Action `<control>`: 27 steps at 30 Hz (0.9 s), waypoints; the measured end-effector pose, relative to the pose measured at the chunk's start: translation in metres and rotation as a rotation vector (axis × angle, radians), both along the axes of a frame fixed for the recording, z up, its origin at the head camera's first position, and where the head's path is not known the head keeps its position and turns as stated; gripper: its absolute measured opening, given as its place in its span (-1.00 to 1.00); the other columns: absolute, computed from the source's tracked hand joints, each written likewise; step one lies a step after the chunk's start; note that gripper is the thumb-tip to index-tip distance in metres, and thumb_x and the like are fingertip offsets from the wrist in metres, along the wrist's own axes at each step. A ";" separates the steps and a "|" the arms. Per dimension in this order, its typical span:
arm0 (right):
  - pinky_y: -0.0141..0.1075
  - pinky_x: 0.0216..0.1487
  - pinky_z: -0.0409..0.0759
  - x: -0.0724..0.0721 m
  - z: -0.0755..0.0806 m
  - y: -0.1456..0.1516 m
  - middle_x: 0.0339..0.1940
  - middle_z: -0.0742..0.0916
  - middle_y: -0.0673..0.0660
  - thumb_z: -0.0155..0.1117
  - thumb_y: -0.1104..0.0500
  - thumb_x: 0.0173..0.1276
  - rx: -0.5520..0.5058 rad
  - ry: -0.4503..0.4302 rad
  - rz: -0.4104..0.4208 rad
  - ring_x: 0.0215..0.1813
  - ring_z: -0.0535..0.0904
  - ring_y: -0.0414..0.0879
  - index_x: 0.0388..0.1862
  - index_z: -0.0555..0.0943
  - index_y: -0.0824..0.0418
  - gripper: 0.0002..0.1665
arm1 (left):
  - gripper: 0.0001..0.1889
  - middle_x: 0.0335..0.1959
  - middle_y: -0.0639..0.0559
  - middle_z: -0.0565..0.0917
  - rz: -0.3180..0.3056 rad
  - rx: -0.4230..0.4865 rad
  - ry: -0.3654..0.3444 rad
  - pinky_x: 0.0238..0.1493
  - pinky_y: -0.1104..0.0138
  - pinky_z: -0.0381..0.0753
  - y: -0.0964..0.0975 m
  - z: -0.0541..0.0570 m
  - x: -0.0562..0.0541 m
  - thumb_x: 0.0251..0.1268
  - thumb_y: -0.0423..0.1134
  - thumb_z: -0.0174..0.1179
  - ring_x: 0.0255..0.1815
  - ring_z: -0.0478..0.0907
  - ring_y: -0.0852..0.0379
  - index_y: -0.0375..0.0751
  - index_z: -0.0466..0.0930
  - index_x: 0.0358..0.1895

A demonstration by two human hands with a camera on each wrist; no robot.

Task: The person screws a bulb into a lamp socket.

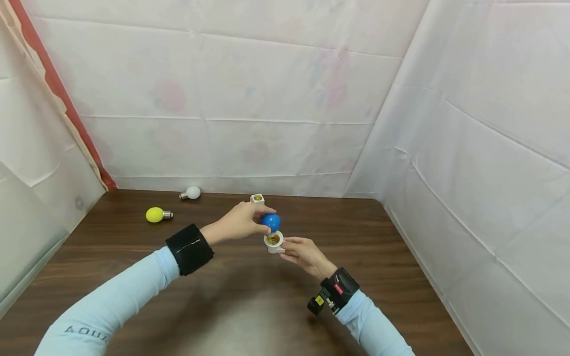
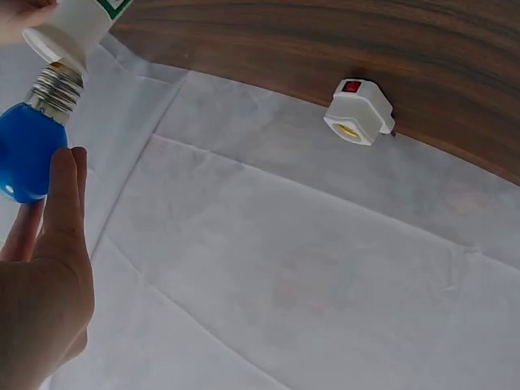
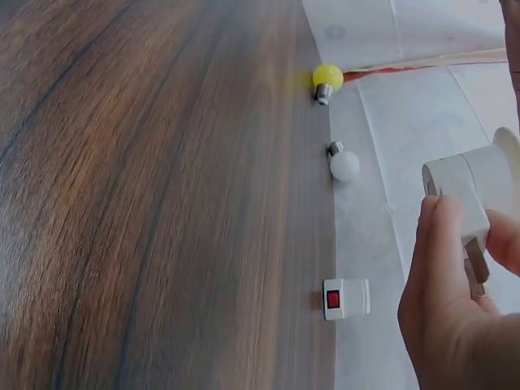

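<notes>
My left hand (image 1: 238,221) pinches a blue light bulb (image 1: 271,222) by its round glass. In the left wrist view the bulb's metal screw base (image 2: 55,91) sits right at the mouth of a white bulb socket (image 2: 73,32), tilted to it. My right hand (image 1: 309,255) grips that socket (image 1: 274,243) from the right, above the table. In the right wrist view my fingers and thumb are around the socket's body (image 3: 463,183), and metal plug prongs (image 3: 476,264) stick out of it beside the fingers.
A second white socket (image 1: 257,199) with a red switch (image 3: 333,300) stands at the table's back edge, behind my left hand. A yellow bulb (image 1: 155,214) and a white bulb (image 1: 193,192) lie at the back left of the brown table (image 1: 213,301). White sheeting (image 1: 267,99) hangs behind and along the sides.
</notes>
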State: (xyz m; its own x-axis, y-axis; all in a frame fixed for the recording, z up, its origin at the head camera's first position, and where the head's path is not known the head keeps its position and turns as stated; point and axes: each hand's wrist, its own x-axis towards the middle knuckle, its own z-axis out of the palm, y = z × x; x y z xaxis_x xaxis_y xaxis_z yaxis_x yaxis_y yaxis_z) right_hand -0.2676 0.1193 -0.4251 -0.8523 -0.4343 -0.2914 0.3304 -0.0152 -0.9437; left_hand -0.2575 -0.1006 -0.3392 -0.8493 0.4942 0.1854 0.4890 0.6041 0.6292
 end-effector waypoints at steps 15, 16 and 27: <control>-0.28 0.03 0.56 0.005 -0.004 -0.020 0.04 0.61 0.28 0.08 0.26 0.36 -0.082 -0.096 0.027 -0.03 0.63 -0.03 0.21 0.37 0.42 -0.53 | -0.51 0.03 -0.17 0.60 0.057 0.079 -0.049 -0.10 0.24 0.62 -0.006 -0.023 0.021 0.12 -0.23 0.28 0.00 0.59 -0.02 -0.21 0.47 0.16; -0.28 0.03 0.56 0.005 -0.004 -0.021 0.04 0.61 0.27 0.09 0.25 0.35 -0.083 -0.104 0.030 -0.03 0.63 -0.03 0.21 0.38 0.41 -0.53 | -0.51 0.03 -0.17 0.59 0.059 0.081 -0.047 -0.09 0.24 0.62 -0.007 -0.024 0.021 0.12 -0.23 0.28 0.00 0.59 -0.03 -0.21 0.47 0.16; -0.23 0.11 0.49 0.004 -0.002 -0.030 -0.02 0.63 0.25 0.14 0.24 0.32 -0.078 -0.110 0.041 -0.09 0.65 -0.06 0.18 0.41 0.41 -0.52 | -0.51 0.03 -0.21 0.59 0.072 0.080 -0.021 -0.07 0.19 0.61 -0.017 -0.024 0.023 0.11 -0.23 0.28 0.00 0.59 -0.06 -0.23 0.47 0.16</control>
State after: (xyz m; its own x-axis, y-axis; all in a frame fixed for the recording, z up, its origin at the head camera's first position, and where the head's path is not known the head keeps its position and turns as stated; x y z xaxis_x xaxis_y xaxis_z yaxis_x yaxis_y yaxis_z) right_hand -0.2632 0.0894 -0.4272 -0.7980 -0.4933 -0.3461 0.4334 -0.0709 -0.8984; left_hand -0.2341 -0.1172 -0.3633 -0.8862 0.4161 0.2038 0.4324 0.5845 0.6866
